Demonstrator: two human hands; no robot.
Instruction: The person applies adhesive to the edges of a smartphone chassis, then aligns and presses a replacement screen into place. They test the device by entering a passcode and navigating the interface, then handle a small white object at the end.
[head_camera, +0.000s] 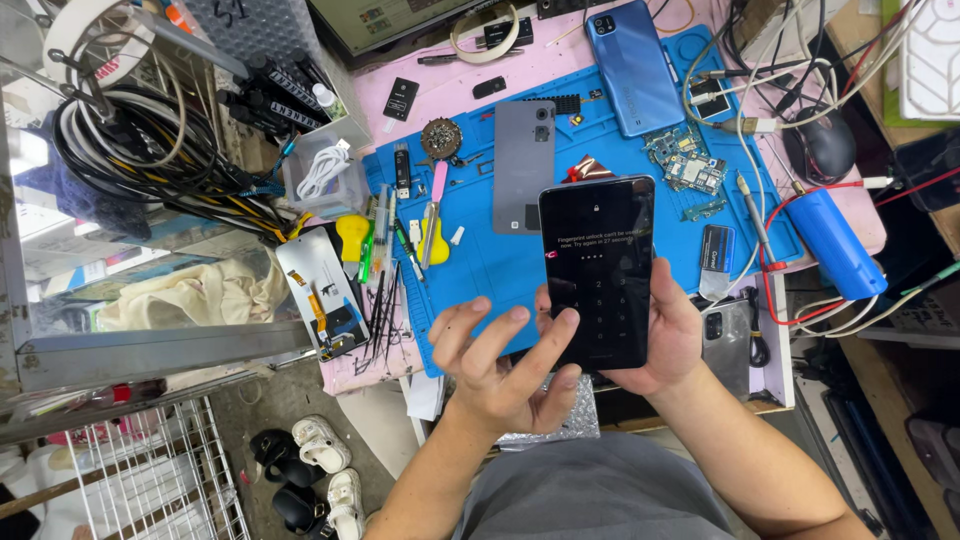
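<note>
Here, black phone upright in right hand's closed grip, open left hand's fingertip on its screen.

A blue work mat covers the pink bench. At twelve o'clock lies a grey back cover; at one o'clock a blue phone, with a bare circuit board below it. A blue cylinder sits at three o'clock. Tweezers and a loose screen panel lie at nine o'clock, white shoes at seven.
</note>
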